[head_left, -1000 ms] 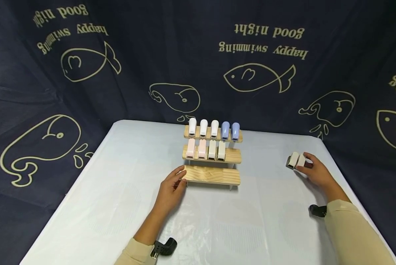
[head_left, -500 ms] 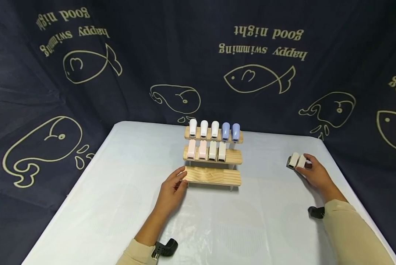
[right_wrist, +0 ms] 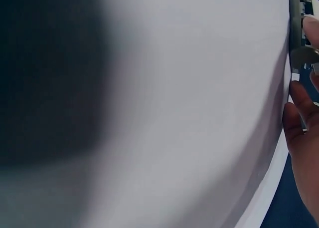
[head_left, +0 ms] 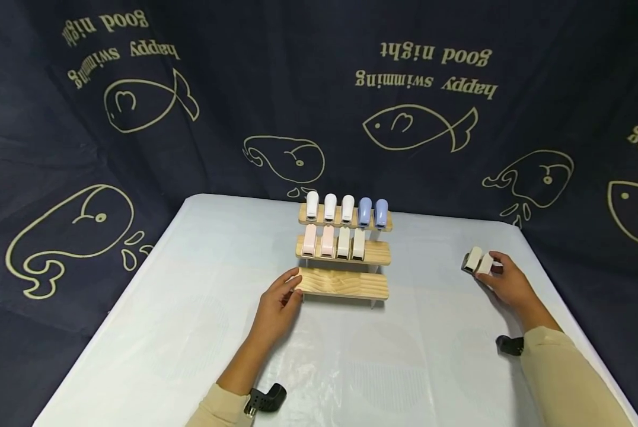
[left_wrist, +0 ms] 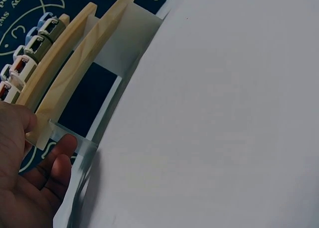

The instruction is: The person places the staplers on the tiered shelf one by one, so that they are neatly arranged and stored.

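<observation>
At the right side of the table, my right hand [head_left: 513,286] pinches a small cream stapler [head_left: 485,264] between thumb and fingers. A second cream stapler [head_left: 473,260] stands right beside it on the left. In the right wrist view a stapler's dark base [right_wrist: 296,33] shows at the edge, close to the fingers. My left hand [head_left: 276,305] grips the left end of the bottom shelf of a wooden three-step rack [head_left: 345,283]. Its thumb lies against the wood in the left wrist view, and the fingers curl by the clear side support [left_wrist: 75,134].
White staplers [head_left: 330,207] and blue staplers [head_left: 381,212] line the rack's top shelf. On the middle shelf stand pink staplers [head_left: 327,241] and cream staplers [head_left: 343,243], left of a bare stretch of wood. A dark printed curtain [head_left: 217,89] hangs behind the white table [head_left: 207,255].
My right hand and the stapler it pinches have shifted very slightly nearer to me. The left hand stays at the rack's end.
</observation>
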A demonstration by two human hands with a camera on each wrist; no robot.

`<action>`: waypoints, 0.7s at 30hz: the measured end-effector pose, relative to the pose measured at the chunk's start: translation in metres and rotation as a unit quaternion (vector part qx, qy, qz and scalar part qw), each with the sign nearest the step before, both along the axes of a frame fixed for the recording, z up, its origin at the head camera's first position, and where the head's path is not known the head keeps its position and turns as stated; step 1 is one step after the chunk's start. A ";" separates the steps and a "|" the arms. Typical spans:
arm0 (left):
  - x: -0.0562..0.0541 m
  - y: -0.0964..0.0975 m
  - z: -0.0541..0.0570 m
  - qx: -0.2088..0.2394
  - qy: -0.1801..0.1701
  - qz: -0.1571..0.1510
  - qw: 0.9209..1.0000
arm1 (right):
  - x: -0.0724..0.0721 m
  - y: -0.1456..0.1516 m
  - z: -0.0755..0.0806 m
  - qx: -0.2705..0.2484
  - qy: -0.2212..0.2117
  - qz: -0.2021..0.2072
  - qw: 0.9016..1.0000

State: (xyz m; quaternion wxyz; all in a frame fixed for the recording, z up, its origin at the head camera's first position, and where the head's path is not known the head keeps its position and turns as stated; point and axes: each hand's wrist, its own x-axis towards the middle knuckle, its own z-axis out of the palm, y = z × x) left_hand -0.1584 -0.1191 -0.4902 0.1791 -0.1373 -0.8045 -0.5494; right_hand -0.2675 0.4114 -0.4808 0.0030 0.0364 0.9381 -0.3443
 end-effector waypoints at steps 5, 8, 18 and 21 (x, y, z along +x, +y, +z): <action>0.000 0.000 0.002 -0.005 -0.003 0.001 1.000 | 0.009 0.000 0.001 -0.042 0.006 -0.002 0.999; -0.001 0.000 0.003 -0.005 -0.003 -0.001 1.000 | 0.016 -0.001 0.004 -0.067 0.021 -0.006 0.998; 0.000 0.001 0.002 0.001 -0.009 0.000 1.000 | 0.033 -0.024 0.019 -0.115 0.102 0.016 0.988; 0.000 0.001 0.001 0.003 -0.010 0.001 1.000 | 0.040 -0.038 0.026 -0.127 0.120 0.023 0.984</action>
